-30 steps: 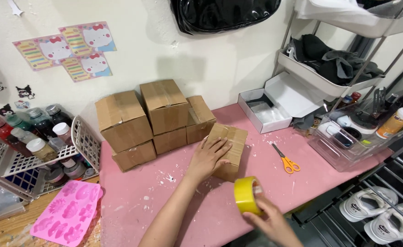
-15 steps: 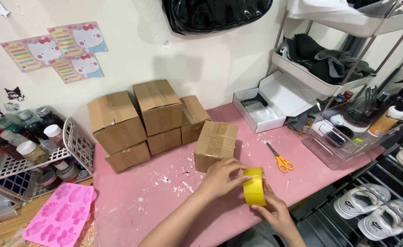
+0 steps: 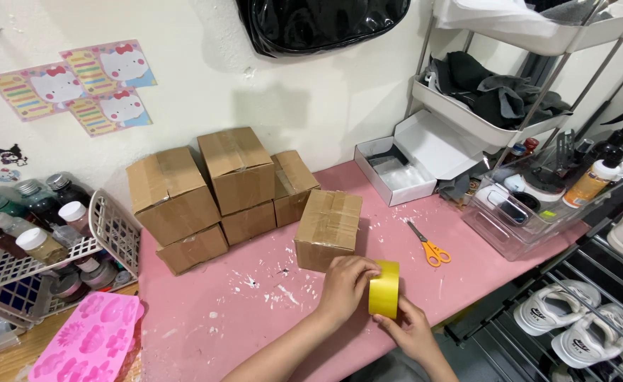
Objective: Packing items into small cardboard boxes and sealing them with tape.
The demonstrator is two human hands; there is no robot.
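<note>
Both hands meet on the yellow tape roll (image 3: pixel 384 289), held upright on edge just above the pink tabletop (image 3: pixel 212 318). My left hand (image 3: pixel 345 284) curls its fingers over the roll's upper left rim, fingertips pressed against the outer band, probably feeling for the loose end. My right hand (image 3: pixel 412 330) cups the roll from below, thumb and fingers pinching its lower edge to keep it from turning. Neither hand is spread flat.

Just beyond the left fingertips stands a small cardboard box (image 3: pixel 328 228), flaps closed, set apart from the rest, likely the one in work. Further past it, a stack of cardboard boxes (image 3: pixel 212 191) sits against the wall, all closed; contents not visible.

Right of the right-hand fingers, near but not touching, lie orange-handled scissors (image 3: pixel 429 246), blades pointing away. Beyond them an open white box (image 3: pixel 418 157) with its lid folded back holds what looks like clear wrapping.

Far right, a clear plastic organiser (image 3: pixel 538 212) holds bottles and small tools. Far left of the fingers, a white wire basket (image 3: pixel 56 262) is packed with capped jars, and a pink silicone mould (image 3: pixel 88 346) lies beside it.
</note>
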